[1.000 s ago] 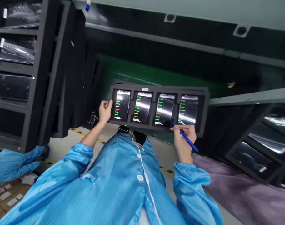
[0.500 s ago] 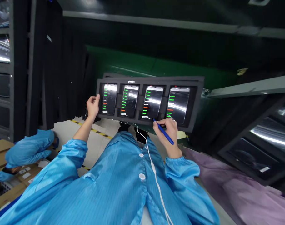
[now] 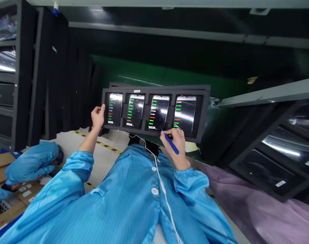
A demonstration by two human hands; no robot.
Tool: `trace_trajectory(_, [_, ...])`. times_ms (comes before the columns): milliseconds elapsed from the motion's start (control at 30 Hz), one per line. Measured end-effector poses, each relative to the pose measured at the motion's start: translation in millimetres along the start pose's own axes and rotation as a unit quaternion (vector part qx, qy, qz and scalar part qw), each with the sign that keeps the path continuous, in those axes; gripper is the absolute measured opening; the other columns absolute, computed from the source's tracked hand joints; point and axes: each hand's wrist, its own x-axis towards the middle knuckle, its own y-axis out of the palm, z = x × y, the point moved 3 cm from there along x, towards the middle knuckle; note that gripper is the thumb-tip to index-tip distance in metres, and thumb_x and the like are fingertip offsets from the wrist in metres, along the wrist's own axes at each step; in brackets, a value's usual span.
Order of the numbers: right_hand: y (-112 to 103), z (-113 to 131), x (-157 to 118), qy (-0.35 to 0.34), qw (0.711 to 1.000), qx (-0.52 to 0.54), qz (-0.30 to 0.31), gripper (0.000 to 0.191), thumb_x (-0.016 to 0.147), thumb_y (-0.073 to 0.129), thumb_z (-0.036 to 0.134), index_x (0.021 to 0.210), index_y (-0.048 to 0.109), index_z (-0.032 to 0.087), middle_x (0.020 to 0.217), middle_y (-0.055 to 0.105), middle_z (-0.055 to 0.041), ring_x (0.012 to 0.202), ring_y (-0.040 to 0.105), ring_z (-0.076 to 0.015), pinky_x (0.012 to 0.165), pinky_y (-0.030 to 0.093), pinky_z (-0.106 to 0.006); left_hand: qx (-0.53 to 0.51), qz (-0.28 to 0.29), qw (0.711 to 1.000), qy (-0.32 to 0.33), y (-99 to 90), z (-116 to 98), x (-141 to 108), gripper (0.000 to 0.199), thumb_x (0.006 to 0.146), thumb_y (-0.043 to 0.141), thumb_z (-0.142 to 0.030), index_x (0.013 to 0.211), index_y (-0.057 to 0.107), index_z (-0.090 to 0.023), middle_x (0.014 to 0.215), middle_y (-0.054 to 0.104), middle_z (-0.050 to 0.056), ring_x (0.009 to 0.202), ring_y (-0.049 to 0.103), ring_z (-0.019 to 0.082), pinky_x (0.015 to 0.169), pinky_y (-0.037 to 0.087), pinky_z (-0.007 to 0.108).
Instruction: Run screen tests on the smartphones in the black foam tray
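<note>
A black tray (image 3: pixel 146 105) with several phones in its compartments lies across the view in front of me. My left hand (image 3: pixel 97 117) is closed at the tray's left end, thumb against the edge; its other fingers are partly hidden. The leftmost phone (image 3: pixel 115 108) is nearest to it. In my right hand (image 3: pixel 175 144) is a blue pen (image 3: pixel 171 143), its tip at the tray's near edge, below the third phone from the left (image 3: pixel 159 110). The rightmost phone (image 3: pixel 185 113) lies just beyond this hand. Lit screens show green, white and orange text lines.
Similar black trays (image 3: pixel 46 78) stand upright at left, and more trays with phones (image 3: pixel 268 166) are at right. A person in blue (image 3: pixel 34 161) bends over cardboard boxes at lower left. Purple cloth (image 3: pixel 246 200) is at lower right. A white cable (image 3: pixel 162 184) hangs down my front.
The tray and both hands appear slightly further left in the view, along with the surroundings. My grip on the tray and the pen looks the same.
</note>
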Motion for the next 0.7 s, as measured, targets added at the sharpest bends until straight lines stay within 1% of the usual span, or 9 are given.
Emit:
trace_trajectory(167, [-1, 7, 2, -0.001, 1.0, 0.013, 0.017, 0.023, 0.101, 0.067, 0.042, 0.085, 0.062, 0.027, 0.081, 0.061, -0.0011, 0.082, 0.058, -0.0233, 0.087, 0.047, -0.042, 0.014, -0.007, 1.0, 0.0, -1.9, -6, -2, 0.054, 0.097, 0.075, -0.062, 0.067, 0.055, -0.021, 0.063, 0.038, -0.004, 0.063, 0.034, 0.014, 0.061, 0.03, 0.026])
trace_trajectory(233, [-4, 4, 0, -0.004, 1.0, 0.023, 0.014, 0.024, 0.101, 0.066, 0.043, 0.084, 0.062, 0.027, 0.082, 0.063, -0.0013, 0.084, 0.059, -0.0235, 0.087, 0.048, -0.041, 0.014, -0.009, 1.0, -0.004, -2.4, -8, -3, 0.053, 0.097, 0.076, -0.061, 0.067, 0.055, -0.021, 0.062, 0.038, -0.005, 0.063, 0.033, 0.013, 0.061, 0.03, 0.026])
trace_trajectory(267, [-8, 0, -2, -0.003, 1.0, 0.026, 0.003, 0.024, 0.101, 0.066, 0.044, 0.084, 0.063, 0.027, 0.083, 0.064, -0.0015, 0.085, 0.06, -0.0238, 0.087, 0.049, -0.041, 0.014, -0.011, 1.0, -0.008, -2.6, -9, -3, 0.053, 0.096, 0.076, -0.061, 0.067, 0.055, -0.021, 0.062, 0.039, -0.005, 0.062, 0.034, 0.013, 0.061, 0.031, 0.026])
trace_trajectory(333, [-21, -15, -6, 0.009, 0.999, 0.018, -0.046, 0.022, 0.099, 0.068, 0.044, 0.084, 0.063, 0.028, 0.085, 0.067, -0.0023, 0.087, 0.062, -0.0244, 0.088, 0.05, -0.041, 0.019, -0.017, 1.0, -0.017, -3.4, -10, -4, 0.053, 0.094, 0.077, -0.062, 0.067, 0.056, -0.021, 0.062, 0.039, -0.005, 0.063, 0.035, 0.013, 0.062, 0.032, 0.026])
trace_trajectory(400, [-39, -37, -11, 0.043, 0.993, -0.006, -0.108, 0.021, 0.095, 0.069, 0.044, 0.084, 0.062, 0.028, 0.086, 0.07, -0.0033, 0.088, 0.064, -0.0254, 0.089, 0.051, -0.041, 0.032, -0.023, 0.999, -0.022, -4.5, -11, -4, 0.054, 0.094, 0.077, -0.063, 0.067, 0.056, -0.021, 0.061, 0.04, -0.005, 0.063, 0.036, 0.013, 0.062, 0.033, 0.026])
trace_trajectory(467, [-57, -59, -15, 0.083, 0.986, -0.033, -0.142, 0.021, 0.092, 0.07, 0.044, 0.082, 0.06, 0.028, 0.086, 0.07, -0.0039, 0.089, 0.064, -0.0264, 0.088, 0.052, -0.041, 0.055, -0.025, 0.998, -0.024, -5.6, -11, -4, 0.054, 0.095, 0.074, -0.064, 0.068, 0.057, -0.02, 0.062, 0.04, -0.005, 0.064, 0.037, 0.013, 0.064, 0.033, 0.026])
trace_trajectory(500, [-63, -67, -15, 0.097, 0.984, -0.042, -0.144, 0.021, 0.091, 0.07, 0.044, 0.082, 0.059, 0.028, 0.085, 0.07, -0.0039, 0.089, 0.064, -0.0266, 0.086, 0.052, -0.04, 0.067, -0.024, 0.997, -0.026, -6.1, -11, -5, 0.054, 0.095, 0.073, -0.064, 0.068, 0.057, -0.02, 0.062, 0.041, -0.005, 0.065, 0.038, 0.013, 0.064, 0.033, 0.026])
trace_trajectory(567, [-71, -77, -14, 0.102, 0.985, -0.046, -0.127, 0.021, 0.09, 0.069, 0.044, 0.081, 0.058, 0.028, 0.083, 0.068, -0.0036, 0.088, 0.063, -0.0261, 0.085, 0.051, -0.039, 0.087, -0.021, 0.996, -0.031, -6.9, -10, -5, 0.054, 0.097, 0.07, -0.065, 0.07, 0.057, -0.02, 0.062, 0.041, -0.005, 0.066, 0.039, 0.013, 0.066, 0.034, 0.026])
trace_trajectory(700, [-71, -75, -10, 0.073, 0.991, -0.043, -0.106, 0.022, 0.093, 0.066, 0.044, 0.08, 0.058, 0.027, 0.083, 0.063, -0.0029, 0.087, 0.06, -0.0242, 0.087, 0.049, -0.039, 0.104, -0.026, 0.994, -0.033, -7.9, -11, -6, 0.052, 0.098, 0.067, -0.063, 0.07, 0.058, -0.019, 0.062, 0.041, -0.005, 0.065, 0.04, 0.013, 0.067, 0.035, 0.026])
